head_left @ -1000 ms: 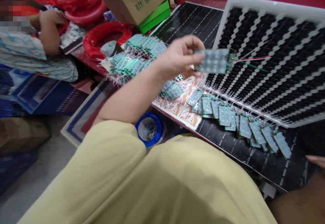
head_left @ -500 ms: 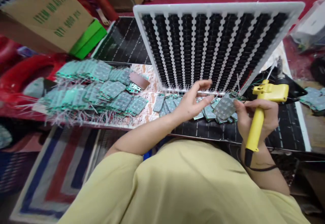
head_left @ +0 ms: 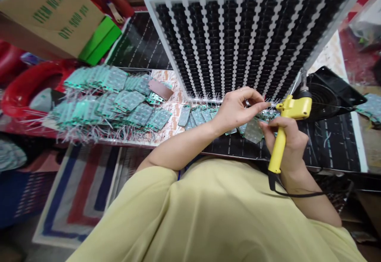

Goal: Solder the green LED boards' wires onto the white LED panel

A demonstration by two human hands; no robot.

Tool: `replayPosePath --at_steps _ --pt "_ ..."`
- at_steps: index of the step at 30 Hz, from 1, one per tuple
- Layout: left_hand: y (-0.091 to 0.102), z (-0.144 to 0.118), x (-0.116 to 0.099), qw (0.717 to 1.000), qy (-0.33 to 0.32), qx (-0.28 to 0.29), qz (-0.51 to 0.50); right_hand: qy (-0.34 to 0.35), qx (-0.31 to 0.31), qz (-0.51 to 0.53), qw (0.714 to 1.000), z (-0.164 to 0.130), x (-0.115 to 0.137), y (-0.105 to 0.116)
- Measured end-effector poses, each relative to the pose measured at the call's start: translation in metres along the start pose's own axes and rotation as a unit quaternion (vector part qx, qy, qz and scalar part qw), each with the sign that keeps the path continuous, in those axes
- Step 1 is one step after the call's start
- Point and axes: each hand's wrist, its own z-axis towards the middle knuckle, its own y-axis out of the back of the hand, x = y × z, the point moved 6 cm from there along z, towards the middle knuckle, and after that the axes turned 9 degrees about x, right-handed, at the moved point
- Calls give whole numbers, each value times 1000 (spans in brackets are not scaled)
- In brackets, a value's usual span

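The right hand (head_left: pixel 287 141) gripped a yellow soldering iron (head_left: pixel 285 129) and steadied a small LED circuit board (head_left: pixel 253 130); at nine o'clock, the left hand (head_left: pixel 238 109) pinched its wires (head_left: pixel 269 104) taut.

Striped rug (head_left: pixel 74 198) in red, blue and white on grey floor, lower left. Red floor (head_left: pixel 357 62) at far right. Cardboard box (head_left: pixel 47 14) and green box (head_left: pixel 99 42) at the worktop (head_left: pixel 336 58) back, upper left.

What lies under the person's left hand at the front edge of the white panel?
Under the left hand lies a row of small green circuit boards on a black mat. The boards directly beneath the palm are covered.
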Motion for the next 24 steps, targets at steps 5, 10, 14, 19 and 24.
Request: replayPosePath --at_steps 5,10,14,19,24 --pt "-3 1 18 991 83 22 -103 17 7 8 1000 -2 4 -3" --pt "-3 -9 27 968 124 49 -211 -20 -16 22 999 -2 0 2" --pt "-4 -14 25 971 131 89 -176 -19 -6 26 999 -3 -1 1" --pt "1 -12 20 989 103 57 -90 2 17 35 999 -3 4 -5" --pt "-3 -20 27 989 90 2 -118 -22 -10 35 999 -3 4 -3"
